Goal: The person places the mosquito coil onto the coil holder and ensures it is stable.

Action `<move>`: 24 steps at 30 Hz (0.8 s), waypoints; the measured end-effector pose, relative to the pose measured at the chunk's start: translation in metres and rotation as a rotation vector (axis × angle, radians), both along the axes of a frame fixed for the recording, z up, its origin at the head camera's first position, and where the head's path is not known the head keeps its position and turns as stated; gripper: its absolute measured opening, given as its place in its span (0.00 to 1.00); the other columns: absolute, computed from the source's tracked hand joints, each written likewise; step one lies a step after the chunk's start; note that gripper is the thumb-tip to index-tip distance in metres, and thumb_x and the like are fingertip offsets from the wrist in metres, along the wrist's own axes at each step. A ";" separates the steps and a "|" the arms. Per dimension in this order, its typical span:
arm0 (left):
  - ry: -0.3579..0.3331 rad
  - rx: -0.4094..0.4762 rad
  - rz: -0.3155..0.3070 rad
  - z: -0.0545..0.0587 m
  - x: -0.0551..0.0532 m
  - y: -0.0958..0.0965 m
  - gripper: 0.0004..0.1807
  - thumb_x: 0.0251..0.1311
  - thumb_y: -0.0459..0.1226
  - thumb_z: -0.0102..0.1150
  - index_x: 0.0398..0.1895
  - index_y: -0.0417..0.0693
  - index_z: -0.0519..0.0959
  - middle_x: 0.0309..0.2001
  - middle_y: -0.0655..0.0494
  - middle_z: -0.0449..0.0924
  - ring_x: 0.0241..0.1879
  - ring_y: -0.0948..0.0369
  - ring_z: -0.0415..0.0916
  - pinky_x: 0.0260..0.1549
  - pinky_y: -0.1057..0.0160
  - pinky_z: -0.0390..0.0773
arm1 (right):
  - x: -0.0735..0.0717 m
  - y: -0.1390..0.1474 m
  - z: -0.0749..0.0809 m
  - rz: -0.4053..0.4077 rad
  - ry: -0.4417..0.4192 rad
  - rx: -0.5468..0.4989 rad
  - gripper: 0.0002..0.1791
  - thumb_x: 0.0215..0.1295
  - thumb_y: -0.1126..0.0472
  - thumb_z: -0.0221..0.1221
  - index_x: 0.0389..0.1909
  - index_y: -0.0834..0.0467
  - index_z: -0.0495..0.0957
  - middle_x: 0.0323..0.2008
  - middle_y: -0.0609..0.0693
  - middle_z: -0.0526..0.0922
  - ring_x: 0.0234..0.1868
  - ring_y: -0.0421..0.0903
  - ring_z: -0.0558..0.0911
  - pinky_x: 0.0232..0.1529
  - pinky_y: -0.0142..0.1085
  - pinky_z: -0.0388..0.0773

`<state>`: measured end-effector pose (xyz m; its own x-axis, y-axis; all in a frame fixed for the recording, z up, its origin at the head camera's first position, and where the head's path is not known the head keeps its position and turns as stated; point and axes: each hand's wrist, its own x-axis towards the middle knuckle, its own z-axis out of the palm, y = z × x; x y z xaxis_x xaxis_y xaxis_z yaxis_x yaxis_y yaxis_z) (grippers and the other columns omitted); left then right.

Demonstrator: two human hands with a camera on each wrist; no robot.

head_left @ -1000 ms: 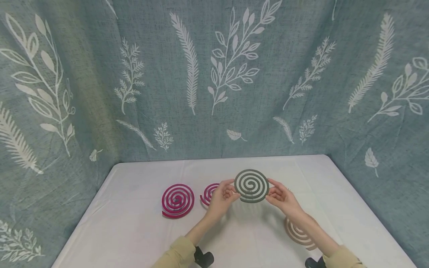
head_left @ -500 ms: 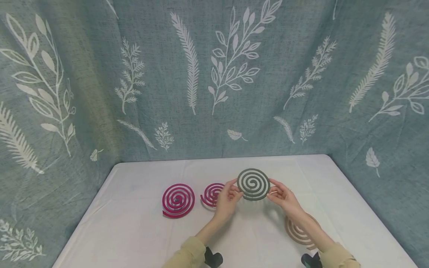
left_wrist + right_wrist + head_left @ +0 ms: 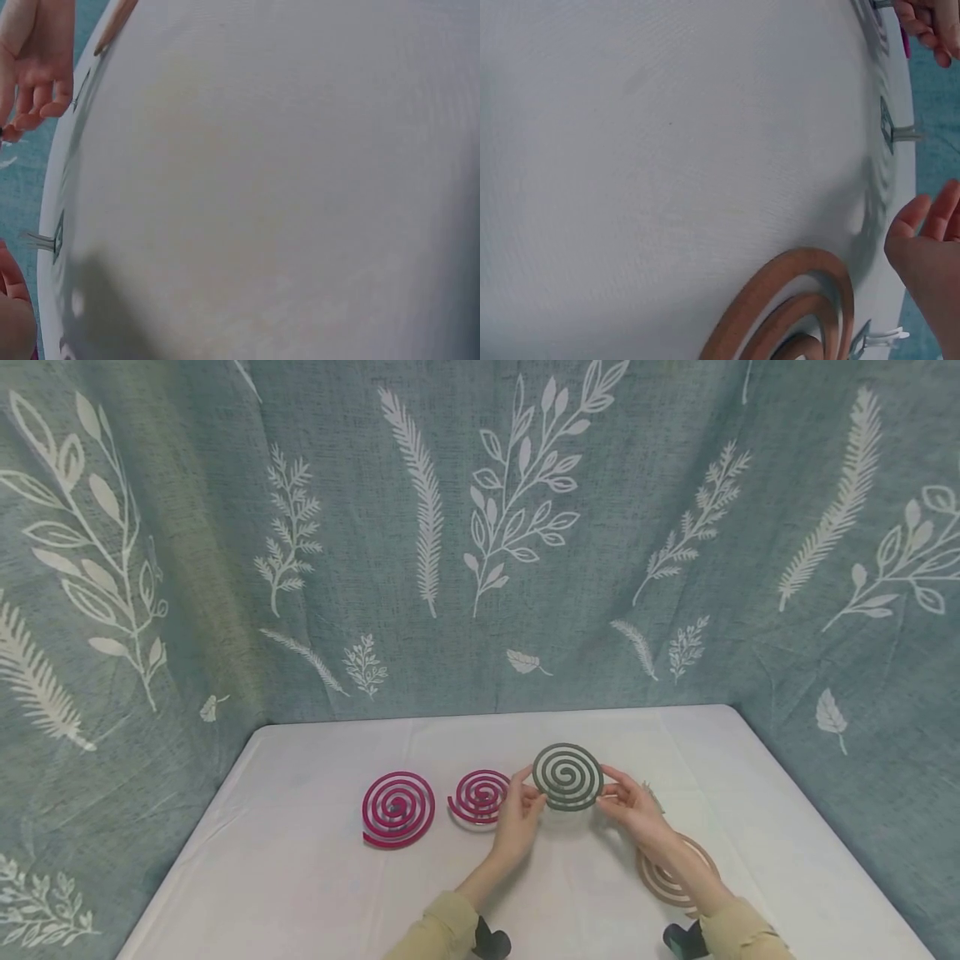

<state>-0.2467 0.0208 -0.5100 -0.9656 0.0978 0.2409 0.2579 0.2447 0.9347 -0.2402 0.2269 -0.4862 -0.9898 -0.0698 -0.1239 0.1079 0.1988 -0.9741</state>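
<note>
A dark green mosquito coil [image 3: 566, 774] is held up over the table, its flat face towards me. My left hand [image 3: 519, 818] pinches its left edge between thumb and fingers. On the opposite edge, my right hand [image 3: 636, 810] grips it the same way. Just left of my left hand is a magenta coil [image 3: 478, 795], partly covered by that hand. Beneath my right forearm lies a brown coil [image 3: 651, 883], also seen large in the right wrist view. A small metal stand [image 3: 896, 133] rises from the table below the green coil.
Another magenta coil [image 3: 398, 810] lies farther left on the white table [image 3: 262, 860]. A second small stand [image 3: 877, 339] is near my right hand in the right wrist view. Behind the table hangs a teal curtain [image 3: 337, 552] with white leaf prints.
My left hand has shifted right, uncovering more of the middle magenta coil. The green coil has moved slightly right and, since half a second ago, a little lower. The other coils stay put.
</note>
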 end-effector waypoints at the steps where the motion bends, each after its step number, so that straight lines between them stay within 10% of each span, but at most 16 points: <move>1: 0.000 -0.003 -0.002 -0.002 0.000 0.001 0.26 0.63 0.31 0.54 0.64 0.44 0.63 0.35 0.48 0.76 0.31 0.68 0.70 0.30 0.73 0.72 | 0.000 0.000 -0.001 0.002 -0.008 -0.004 0.36 0.64 0.67 0.55 0.71 0.59 0.53 0.43 0.48 0.77 0.42 0.39 0.77 0.41 0.29 0.74; 24: -0.040 -0.018 0.032 -0.017 0.005 0.010 0.26 0.64 0.29 0.50 0.65 0.41 0.60 0.33 0.49 0.76 0.29 0.64 0.73 0.29 0.73 0.71 | -0.009 0.000 -0.022 0.012 -0.080 -0.097 0.35 0.66 0.69 0.52 0.72 0.60 0.51 0.40 0.47 0.73 0.38 0.36 0.74 0.40 0.26 0.73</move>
<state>-0.2415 0.0312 -0.5270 -0.9772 0.0710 0.2002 0.2120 0.2690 0.9395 -0.2497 0.2274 -0.5077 -0.9760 -0.0969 -0.1948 0.1845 0.1060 -0.9771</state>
